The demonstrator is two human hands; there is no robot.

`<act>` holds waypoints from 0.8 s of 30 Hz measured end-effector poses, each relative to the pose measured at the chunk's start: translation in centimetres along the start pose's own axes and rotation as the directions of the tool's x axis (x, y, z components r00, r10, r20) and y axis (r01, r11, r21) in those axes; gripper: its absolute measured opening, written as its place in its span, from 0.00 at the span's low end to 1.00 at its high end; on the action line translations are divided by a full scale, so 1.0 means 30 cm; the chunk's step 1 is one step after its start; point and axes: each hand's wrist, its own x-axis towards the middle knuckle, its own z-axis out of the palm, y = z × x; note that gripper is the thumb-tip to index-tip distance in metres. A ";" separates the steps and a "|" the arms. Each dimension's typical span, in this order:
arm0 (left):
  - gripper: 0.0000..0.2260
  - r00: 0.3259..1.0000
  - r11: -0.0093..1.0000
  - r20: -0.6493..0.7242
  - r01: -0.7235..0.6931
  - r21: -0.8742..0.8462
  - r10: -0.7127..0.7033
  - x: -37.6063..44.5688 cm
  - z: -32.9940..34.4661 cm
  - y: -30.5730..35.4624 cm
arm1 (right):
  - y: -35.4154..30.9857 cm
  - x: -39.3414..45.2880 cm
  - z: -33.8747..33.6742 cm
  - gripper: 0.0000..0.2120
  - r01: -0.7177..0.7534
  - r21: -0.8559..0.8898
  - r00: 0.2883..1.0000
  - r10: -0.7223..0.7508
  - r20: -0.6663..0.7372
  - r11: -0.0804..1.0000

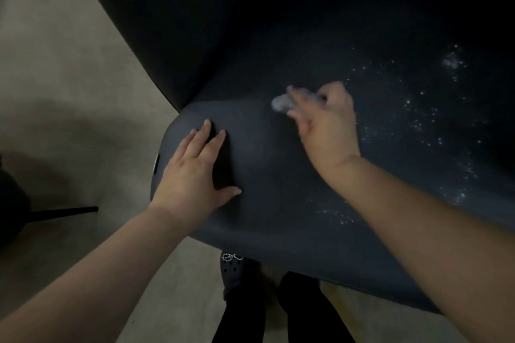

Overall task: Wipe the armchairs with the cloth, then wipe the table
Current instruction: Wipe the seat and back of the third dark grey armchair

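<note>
Left hand: the left hand lies flat, palm down, on the front left part of the seat, fingers spread and pointing away from the person, thumb splayed out to the right; it holds nothing.
Left arm: bare forearm reaches in from the lower left corner, running up and to the right to the wrist near the seat's front edge.
Right hand: the right hand is curled over the middle of the seat, back of the hand up, fingers bent and pinched around the cloth; the fingertips are blurred.
Right arm: bare forearm comes in from the right edge, slanting up and to the left.
Cloth: the cloth, a small pale wad, sticks out to the left of the right hand's fingers and touches the seat; its edges are smeared by blur.
Armchair: the armchair is dark blue, with a rounded seat cushion and a darker backrest rising behind it.
Specks: white specks are scattered over the right half of the seat, to the right of the right hand; the part beside the left hand looks clean.
Floor: the floor is pale and lies left of and below the chair.
Shoe: a dark shoe with a beaded bow stands just under the seat's front edge.
Chair leg: a thin black leg of another piece of furniture shows at the left edge.
</note>
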 end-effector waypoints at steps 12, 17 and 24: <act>0.46 0.996 0.995 -0.068 0.059 -0.075 -0.064 0.038 0.005 0.018 | 0.003 0.201 0.054 0.12 -0.060 0.081 0.998 0.063 -0.028 0.995; 0.47 0.997 0.997 -0.056 0.049 -0.064 -0.052 0.093 0.004 0.087 | 0.042 0.054 0.019 0.13 0.338 0.157 0.924 -0.359 0.131 0.928; 0.47 1.000 0.996 -0.020 0.003 -0.090 -0.005 0.203 -0.015 0.197 | 0.237 0.096 -0.071 0.10 -0.158 0.241 0.978 0.186 -0.098 0.958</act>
